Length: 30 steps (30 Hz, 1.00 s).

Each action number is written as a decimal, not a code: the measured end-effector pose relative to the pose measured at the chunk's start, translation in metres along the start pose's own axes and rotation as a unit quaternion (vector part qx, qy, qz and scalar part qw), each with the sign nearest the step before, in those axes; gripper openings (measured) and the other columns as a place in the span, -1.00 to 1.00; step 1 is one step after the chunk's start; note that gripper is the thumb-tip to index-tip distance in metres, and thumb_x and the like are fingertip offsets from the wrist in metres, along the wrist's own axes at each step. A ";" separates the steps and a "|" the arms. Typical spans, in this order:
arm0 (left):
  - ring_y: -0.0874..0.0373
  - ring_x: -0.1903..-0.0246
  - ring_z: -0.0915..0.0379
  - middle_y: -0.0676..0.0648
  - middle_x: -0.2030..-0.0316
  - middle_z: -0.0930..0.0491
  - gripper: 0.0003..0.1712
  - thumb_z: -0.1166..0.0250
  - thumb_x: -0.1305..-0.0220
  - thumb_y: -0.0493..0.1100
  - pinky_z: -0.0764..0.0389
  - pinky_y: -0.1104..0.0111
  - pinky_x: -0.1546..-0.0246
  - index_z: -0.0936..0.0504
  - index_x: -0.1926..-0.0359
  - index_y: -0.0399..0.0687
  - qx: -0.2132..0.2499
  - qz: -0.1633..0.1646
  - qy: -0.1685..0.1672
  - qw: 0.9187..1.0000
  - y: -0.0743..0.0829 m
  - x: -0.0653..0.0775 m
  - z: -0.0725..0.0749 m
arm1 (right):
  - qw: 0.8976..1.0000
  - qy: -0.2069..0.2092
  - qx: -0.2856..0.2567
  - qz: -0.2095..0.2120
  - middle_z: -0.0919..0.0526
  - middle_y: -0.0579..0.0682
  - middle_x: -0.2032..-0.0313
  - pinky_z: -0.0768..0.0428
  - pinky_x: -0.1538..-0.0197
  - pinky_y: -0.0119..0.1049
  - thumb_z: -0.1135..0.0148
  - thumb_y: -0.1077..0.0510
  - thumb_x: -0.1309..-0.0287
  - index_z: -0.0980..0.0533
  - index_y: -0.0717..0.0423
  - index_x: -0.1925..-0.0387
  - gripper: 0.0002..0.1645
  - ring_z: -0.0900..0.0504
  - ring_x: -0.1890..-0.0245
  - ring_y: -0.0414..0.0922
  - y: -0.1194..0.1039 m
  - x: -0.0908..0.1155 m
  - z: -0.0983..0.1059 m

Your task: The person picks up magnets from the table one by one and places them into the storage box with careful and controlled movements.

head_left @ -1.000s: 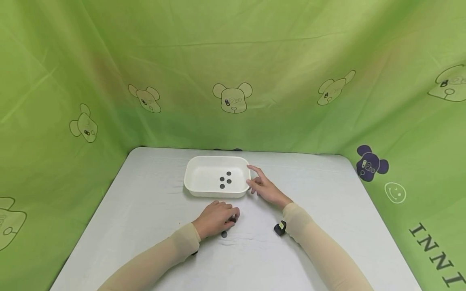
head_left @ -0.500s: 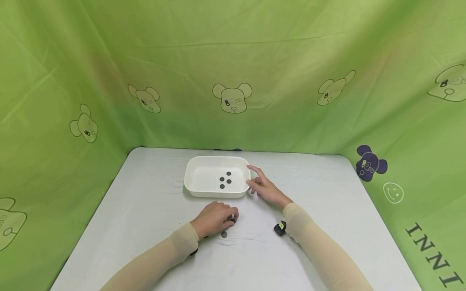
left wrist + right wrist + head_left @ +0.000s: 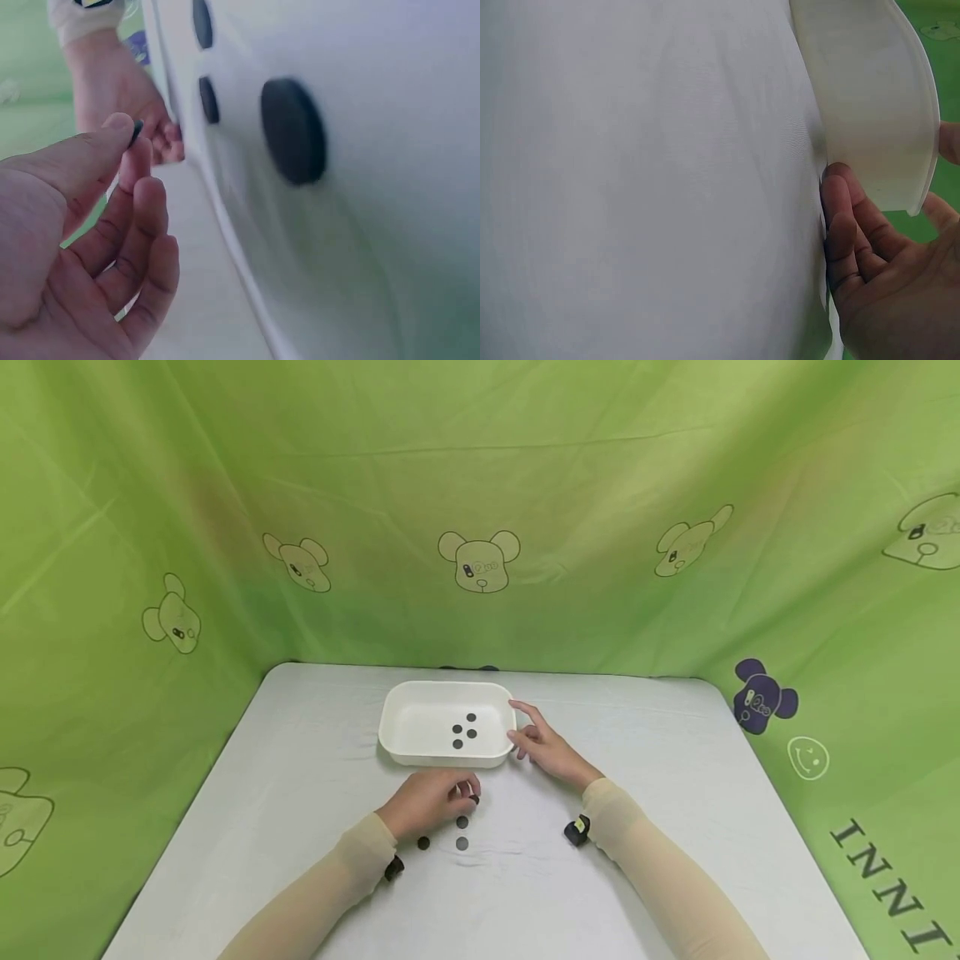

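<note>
In the head view my left hand is above the table, just in front of the white tray. Its thumb and forefinger pinch a small black disc, seen edge-on in the left wrist view. Three similar discs lie on the table by this hand: one below the fingers, a second disc nearer me, a third under the wrist. My right hand touches the tray's right end, its forefinger and thumb spread at the rim. Against the outer wall rest its other fingers. Several discs lie inside the tray.
A pale cloth covers the table. Green curtain with printed bear heads encloses its back and sides. Each wrist carries a small black camera, one seen beside the right sleeve and another by the left.
My left hand has lifted a disc off the table and drawn back toward the left and the tray. Two discs it had covered now show fully. My right hand and the tray have stayed put.
</note>
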<state>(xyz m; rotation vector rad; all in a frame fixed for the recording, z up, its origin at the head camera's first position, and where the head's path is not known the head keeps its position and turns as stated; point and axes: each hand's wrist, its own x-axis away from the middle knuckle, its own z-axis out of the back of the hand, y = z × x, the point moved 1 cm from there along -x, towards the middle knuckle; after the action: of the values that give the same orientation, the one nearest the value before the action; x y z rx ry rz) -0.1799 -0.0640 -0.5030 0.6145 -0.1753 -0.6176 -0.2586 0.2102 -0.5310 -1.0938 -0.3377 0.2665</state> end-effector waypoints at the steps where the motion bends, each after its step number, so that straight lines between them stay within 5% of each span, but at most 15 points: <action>1: 0.40 0.32 -0.53 0.34 0.34 -0.62 -0.89 -0.45 -0.46 -0.06 -0.59 0.41 0.20 -0.70 0.10 0.30 0.014 0.004 0.002 1.000 -0.001 0.000 0.003 | 1.000 0.002 0.002 0.001 -0.72 0.31 0.04 -0.57 0.10 -0.14 -0.09 -0.08 -0.68 0.05 -0.24 -0.74 -0.16 -0.67 0.13 0.17 0.001 0.000 0.000; 12: 0.29 0.24 -0.58 0.19 0.21 -0.72 -0.85 -0.47 -0.44 -0.12 -0.66 0.38 0.11 -0.75 0.02 0.08 0.133 -0.009 0.064 0.989 -0.017 -0.008 0.034 | 1.000 0.008 0.012 -0.005 -0.73 0.13 0.10 -0.61 0.13 -0.23 -0.12 -0.16 -0.65 -0.01 -0.40 -0.70 -0.20 -0.66 0.20 -0.03 0.002 -0.001 -0.001; 23: 0.23 0.25 -0.57 0.16 0.23 -0.72 -0.85 -0.47 -0.44 -0.12 -0.62 0.36 0.14 -0.74 0.03 0.07 0.142 0.013 0.126 0.982 -0.039 -0.023 0.058 | 1.000 0.009 0.012 -0.009 -0.73 0.14 0.10 -0.60 0.10 -0.20 -0.12 -0.20 -0.63 0.00 -0.46 -0.69 -0.19 -0.64 0.21 -0.02 0.001 -0.002 -0.001; 30: 0.19 0.23 -0.59 0.07 0.21 -0.73 -0.86 -0.45 -0.46 -0.16 -0.64 0.33 0.13 -0.75 0.01 0.00 0.136 0.026 0.130 0.982 -0.045 -0.035 0.063 | 1.000 -0.003 -0.006 -0.010 -0.70 0.39 0.07 -0.61 0.07 -0.04 -0.10 0.01 -0.67 0.02 -0.14 -0.72 -0.19 -0.65 0.13 0.24 -0.030 0.012 0.000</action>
<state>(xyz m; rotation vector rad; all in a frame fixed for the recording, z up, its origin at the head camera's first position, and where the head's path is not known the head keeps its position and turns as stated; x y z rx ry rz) -0.2514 -0.1030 -0.4777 0.9455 -0.0309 -0.4597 -0.2467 0.2014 -0.5020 -1.1001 -0.3554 0.2492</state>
